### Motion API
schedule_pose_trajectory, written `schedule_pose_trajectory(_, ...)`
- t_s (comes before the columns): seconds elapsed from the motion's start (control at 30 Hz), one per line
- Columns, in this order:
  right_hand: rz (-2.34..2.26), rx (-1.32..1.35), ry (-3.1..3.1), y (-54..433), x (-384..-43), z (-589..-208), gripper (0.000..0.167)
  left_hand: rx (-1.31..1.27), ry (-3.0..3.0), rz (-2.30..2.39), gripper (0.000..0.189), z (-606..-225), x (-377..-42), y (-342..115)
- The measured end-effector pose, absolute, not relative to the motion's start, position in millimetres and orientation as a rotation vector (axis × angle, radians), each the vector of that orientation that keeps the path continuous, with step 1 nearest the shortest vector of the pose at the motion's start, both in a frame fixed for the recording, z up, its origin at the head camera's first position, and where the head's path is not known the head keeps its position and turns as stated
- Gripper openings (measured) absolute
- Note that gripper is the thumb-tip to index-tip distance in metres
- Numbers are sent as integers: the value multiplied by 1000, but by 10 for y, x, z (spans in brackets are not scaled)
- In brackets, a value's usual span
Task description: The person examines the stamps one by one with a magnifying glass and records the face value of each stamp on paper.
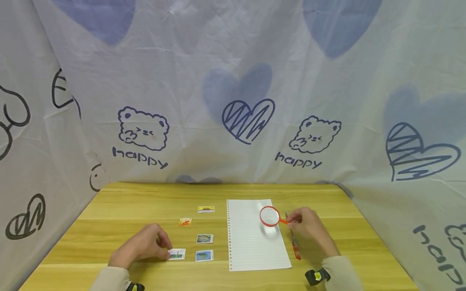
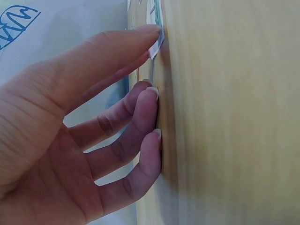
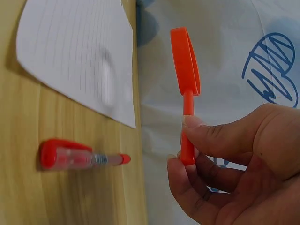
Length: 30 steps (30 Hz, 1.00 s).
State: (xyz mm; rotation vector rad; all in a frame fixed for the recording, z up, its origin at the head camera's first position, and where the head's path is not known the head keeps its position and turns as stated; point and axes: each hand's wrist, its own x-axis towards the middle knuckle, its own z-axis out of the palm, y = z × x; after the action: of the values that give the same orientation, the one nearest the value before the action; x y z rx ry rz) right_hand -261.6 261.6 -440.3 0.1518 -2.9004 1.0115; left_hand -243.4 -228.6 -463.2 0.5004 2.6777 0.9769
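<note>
My right hand (image 1: 306,223) holds an orange-red magnifying glass (image 1: 270,216) by its handle, the lens above the right side of a lined paper sheet (image 1: 255,242). In the right wrist view, thumb and fingers pinch the handle (image 3: 188,110). My left hand (image 1: 148,242) pinches the left edge of a postage stamp (image 1: 177,254) with a green picture, low over the table. The left wrist view shows thumb and index finger at the corner of that stamp (image 2: 156,44), the other fingers curled with tips at the tabletop.
Right of the hand-held stamp lie a blue stamp (image 1: 204,255) and a grey-green stamp (image 1: 205,238). Farther back are an orange stamp (image 1: 185,222) and a yellow stamp (image 1: 206,209). A red pen (image 1: 295,246) lies along the paper's right edge. A patterned curtain (image 1: 196,121) surrounds the wooden table (image 1: 120,202).
</note>
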Motion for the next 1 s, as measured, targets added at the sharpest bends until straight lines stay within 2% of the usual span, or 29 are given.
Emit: schedule_pose_trajectory(1.0,907,31,-2927,3242,-2680,-4500,5,500,2700,974,16,-4648,-2436,-2295)
